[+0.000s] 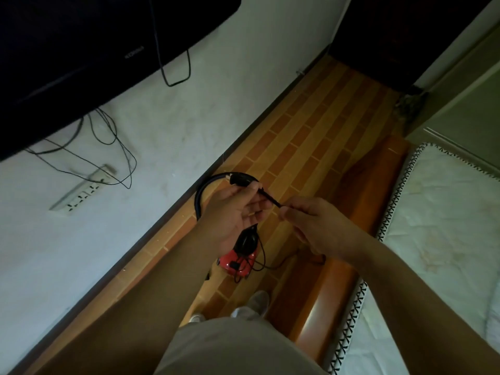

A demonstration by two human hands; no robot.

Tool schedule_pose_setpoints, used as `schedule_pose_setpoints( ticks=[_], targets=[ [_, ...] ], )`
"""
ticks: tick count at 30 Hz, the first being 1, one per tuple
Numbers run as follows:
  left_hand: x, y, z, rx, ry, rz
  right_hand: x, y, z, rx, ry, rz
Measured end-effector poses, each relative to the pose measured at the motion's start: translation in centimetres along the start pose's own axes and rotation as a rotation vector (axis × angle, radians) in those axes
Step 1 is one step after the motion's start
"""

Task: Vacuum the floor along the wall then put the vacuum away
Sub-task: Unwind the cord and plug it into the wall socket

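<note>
Head view: we are standing over the small red vacuum [238,262] on the floor [311,147] near the wall. Left hand [232,215] is gripping the stiff hose handle [243,180]; right hand [311,220] fingers are pinching a thin black part, likely light. The hose [200,196] looks bendy; we judge the handle the safer hold.

A dark flat television [81,47] hangs on the white wall at upper left, with thin black cables [113,147] trailing beneath it to a white power strip [81,192] fixed to the wall. At right, a white mattress [438,212] with zigzag black stitching rests on an orange wooden bed frame [332,290]. A dark doorway [405,36] stands at the top.
</note>
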State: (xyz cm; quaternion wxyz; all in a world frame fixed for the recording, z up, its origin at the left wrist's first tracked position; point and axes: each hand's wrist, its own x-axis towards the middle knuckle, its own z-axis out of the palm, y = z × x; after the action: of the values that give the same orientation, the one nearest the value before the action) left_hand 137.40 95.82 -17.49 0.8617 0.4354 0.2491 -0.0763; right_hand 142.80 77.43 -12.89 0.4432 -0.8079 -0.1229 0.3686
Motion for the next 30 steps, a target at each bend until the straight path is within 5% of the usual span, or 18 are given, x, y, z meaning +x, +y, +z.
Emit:
schedule_pose_setpoints(
  ticks=[6, 15, 22, 30],
  targets=[
    [-5.0, -0.1, -4.7, 0.039, -0.005, 0.030, -2.9, -2.9, 6.3, 0.085, -0.133, 0.159],
    [-11.5, 0.4, -9.8, 0.084, 0.037, 0.153, -4.2, -3.0, 14.5, 0.159, -0.163, 0.133],
    [-14.7, 0.3, -12.9, 0.235, 0.135, 0.225, -1.8, -3.7, 18.2, 0.214, -0.220, -0.061],
    [-16.7, 0.7, -13.7, 0.417, 0.483, 0.274, -0.5, -5.6, 20.4, 0.223, -0.306, -0.148]
  ],
)
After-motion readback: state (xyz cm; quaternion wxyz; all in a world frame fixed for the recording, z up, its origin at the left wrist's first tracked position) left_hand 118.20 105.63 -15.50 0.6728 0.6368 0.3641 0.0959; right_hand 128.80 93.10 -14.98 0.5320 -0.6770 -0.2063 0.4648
